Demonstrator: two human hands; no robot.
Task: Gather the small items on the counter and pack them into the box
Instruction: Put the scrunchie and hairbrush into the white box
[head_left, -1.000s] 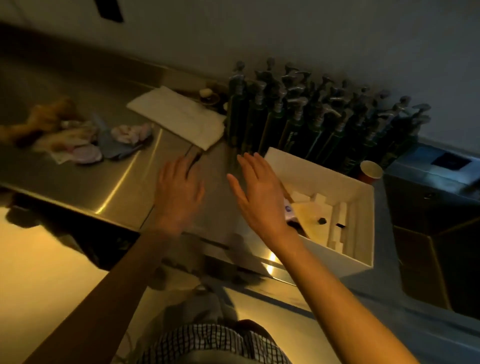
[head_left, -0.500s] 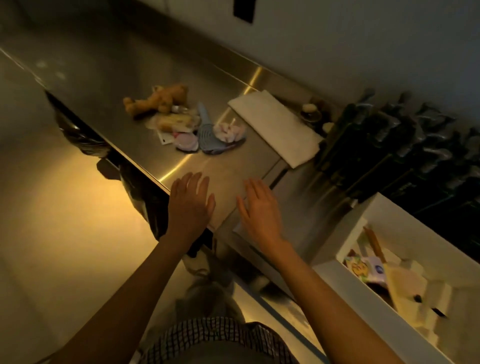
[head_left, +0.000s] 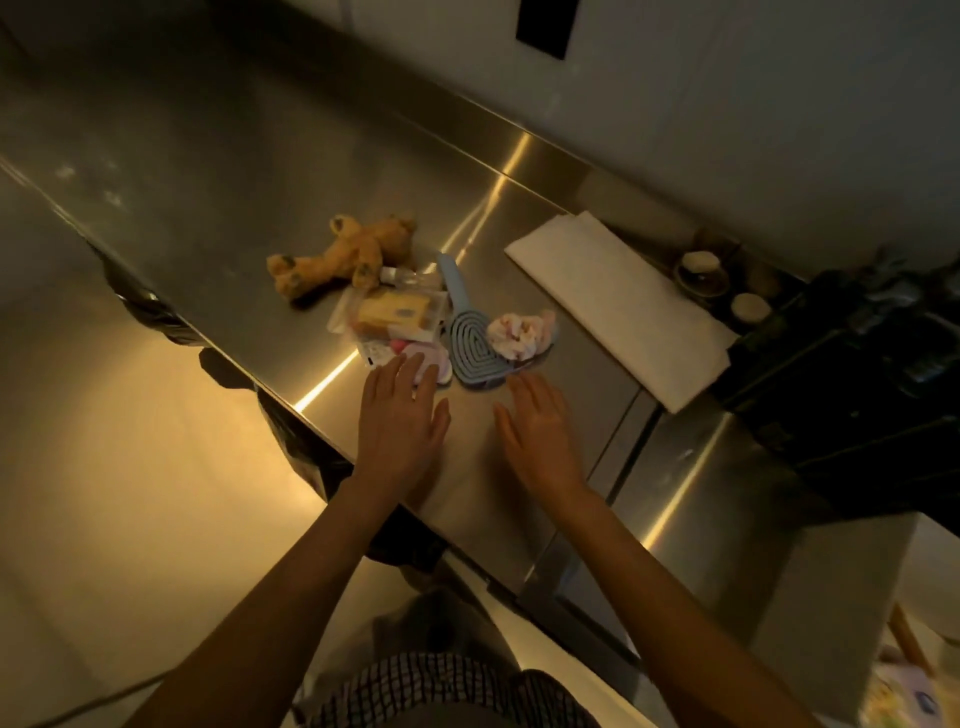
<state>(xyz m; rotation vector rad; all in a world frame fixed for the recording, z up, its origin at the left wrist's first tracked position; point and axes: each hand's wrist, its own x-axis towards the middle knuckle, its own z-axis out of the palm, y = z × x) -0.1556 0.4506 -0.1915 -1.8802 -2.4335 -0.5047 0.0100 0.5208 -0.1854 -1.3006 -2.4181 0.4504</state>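
A pile of small items lies on the steel counter (head_left: 218, 171): a brown plush bear (head_left: 345, 253), a clear packet with a yellow block (head_left: 396, 310), a pink round item (head_left: 434, 358), a blue hairbrush (head_left: 470, 340) and a pink-white crumpled cloth (head_left: 519, 332). My left hand (head_left: 400, 421) is flat, fingers straight, its tips at the pink item. My right hand (head_left: 540, 434) is flat too, just below the brush head, holding nothing. The white box (head_left: 930, 670) shows only at the lower right corner.
A folded white towel (head_left: 618, 306) lies right of the pile. Small bowls (head_left: 701, 270) and dark pump bottles (head_left: 872, 353) stand at the right by the wall. The counter's front edge runs diagonally, with floor to the left.
My view swung left from the box to the pile. Both hands moved forward across the counter and now reach the near edge of the items.
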